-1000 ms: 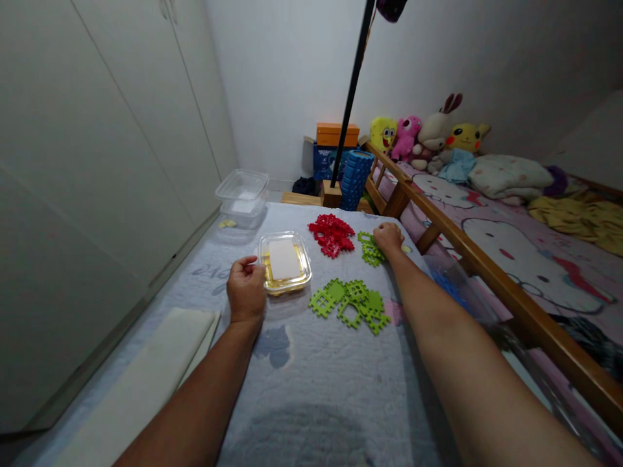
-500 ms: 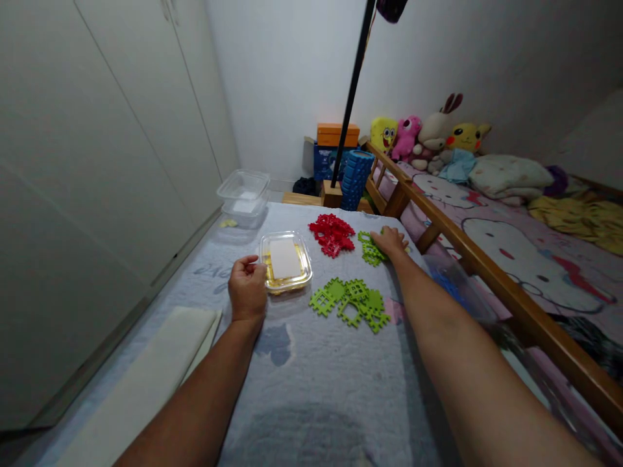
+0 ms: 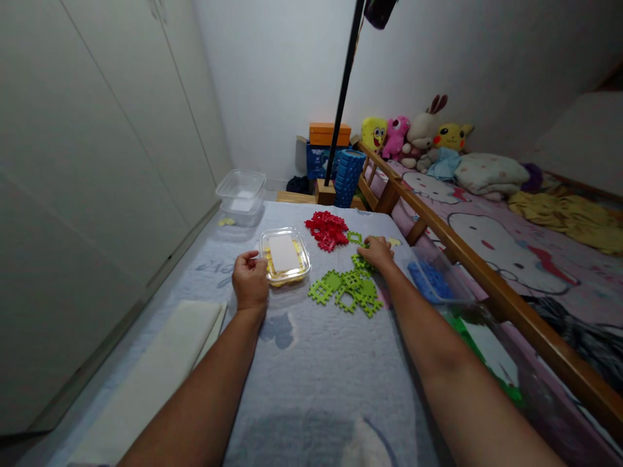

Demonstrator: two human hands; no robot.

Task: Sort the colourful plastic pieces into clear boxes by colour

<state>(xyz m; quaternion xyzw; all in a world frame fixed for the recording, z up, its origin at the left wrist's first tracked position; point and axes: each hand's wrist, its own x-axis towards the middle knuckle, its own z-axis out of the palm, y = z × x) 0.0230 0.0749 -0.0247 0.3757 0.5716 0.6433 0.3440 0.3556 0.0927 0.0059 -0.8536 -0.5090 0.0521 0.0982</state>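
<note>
My left hand point(image 3: 250, 280) lies loosely curled against the left side of a clear plastic container point(image 3: 308, 263). That container has yellow pieces in it and a white card point(image 3: 283, 251) under its lid; what my left fingers grip, if anything, is hidden. My right hand point(image 3: 377, 253) is closed downward over green interlocking pieces point(image 3: 359, 263), with its fingertips partly hidden. Just in front of it spreads a larger loose pile of green notched square pieces point(image 3: 350, 290). Left of my right hand sits a heap of red pieces point(image 3: 327, 228).
A clear empty tub point(image 3: 241, 188) stands at the back left, near small pale yellow pieces point(image 3: 226, 222). A folded white sheet point(image 3: 160, 370) lies front left. To the right are a box of blue pieces point(image 3: 433, 279), a green-filled box point(image 3: 487, 350) and a wooden bed rail point(image 3: 467, 263).
My right hand has moved nearer and left with green pieces, toward the larger green pile. My left hand stays beside the container. The view has turned slightly right, showing more of the boxes there.
</note>
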